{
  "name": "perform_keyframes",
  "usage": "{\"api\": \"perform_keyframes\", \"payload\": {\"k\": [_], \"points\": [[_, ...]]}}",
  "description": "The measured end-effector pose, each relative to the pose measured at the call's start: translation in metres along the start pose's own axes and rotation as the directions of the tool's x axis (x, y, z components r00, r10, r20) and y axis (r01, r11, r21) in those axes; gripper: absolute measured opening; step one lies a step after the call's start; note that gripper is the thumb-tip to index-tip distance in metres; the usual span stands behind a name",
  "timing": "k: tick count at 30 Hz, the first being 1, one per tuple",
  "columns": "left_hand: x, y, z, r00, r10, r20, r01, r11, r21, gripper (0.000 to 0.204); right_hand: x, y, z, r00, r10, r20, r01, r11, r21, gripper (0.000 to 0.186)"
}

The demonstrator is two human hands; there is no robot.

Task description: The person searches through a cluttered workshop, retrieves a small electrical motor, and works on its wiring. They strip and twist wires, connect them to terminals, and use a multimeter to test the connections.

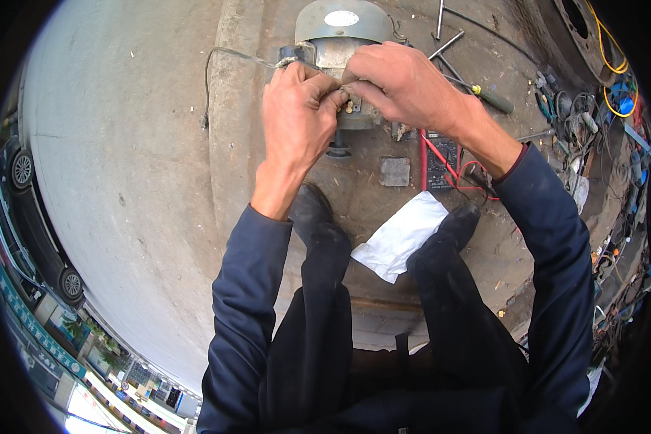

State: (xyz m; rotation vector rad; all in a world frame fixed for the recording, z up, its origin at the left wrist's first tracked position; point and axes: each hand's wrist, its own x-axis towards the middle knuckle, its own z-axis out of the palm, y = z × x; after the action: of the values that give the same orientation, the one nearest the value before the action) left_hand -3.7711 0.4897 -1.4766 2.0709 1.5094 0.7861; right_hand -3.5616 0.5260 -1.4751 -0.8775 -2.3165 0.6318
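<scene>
A grey electric machine (312, 25) with a rounded metal housing rests on the ground in front of me, its lower body partly covered by my hands. My left hand (296, 112) is closed in a pinch over its near side. From the right, my right hand (401, 81) pinches at the same spot, and the fingertips of both hands meet. What they grip is hidden between the fingers. Just below the fingertips, small wire ends and a metal terminal area show. A dark round knob or foot (338, 150) sticks out toward me beneath the machine.
A power cord (208, 87) trails left from the machine. To the right lie a screwdriver (495, 98), metal rod-handled wrenches (448, 43), a red-edged multimeter (441, 170) with leads, and pliers (545, 101). A white sheet (401, 235) lies between my feet, near a square metal plate (395, 171). Clutter lines the right edge.
</scene>
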Motion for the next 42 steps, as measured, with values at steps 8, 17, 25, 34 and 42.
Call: {"api": "perform_keyframes", "payload": {"k": [8,17,25,34,42], "points": [[-0.004,-0.002,0.003,0.999,-0.032,0.005,0.031,0.999,0.014,0.01,0.022,-0.017,0.017,0.503,0.813,0.295,-0.86,0.435,0.267,0.027],[-0.007,0.001,0.005,0.993,-0.116,-0.029,0.115,0.993,-0.032,0.013,-0.002,-0.017,0.01,0.846,0.534,0.017,-0.51,0.798,0.319,0.023],[-0.002,0.002,-0.001,0.998,-0.062,0.011,0.061,0.998,0.028,0.016,-0.008,-0.001,0.015,0.996,0.013,-0.091,-0.012,1.0,0.007,0.023],[-0.007,0.003,0.001,0.999,-0.021,-0.04,0.023,0.999,0.043,0.016,-0.003,-0.014,0.012,0.916,0.397,0.055,-0.401,0.911,0.099,0.021],[-0.014,0.004,0.018,0.976,0.089,-0.197,-0.06,0.987,0.149,0.017,-0.002,-0.012,0.019,0.689,0.69,0.22,-0.717,0.606,0.345,0.032]]}}
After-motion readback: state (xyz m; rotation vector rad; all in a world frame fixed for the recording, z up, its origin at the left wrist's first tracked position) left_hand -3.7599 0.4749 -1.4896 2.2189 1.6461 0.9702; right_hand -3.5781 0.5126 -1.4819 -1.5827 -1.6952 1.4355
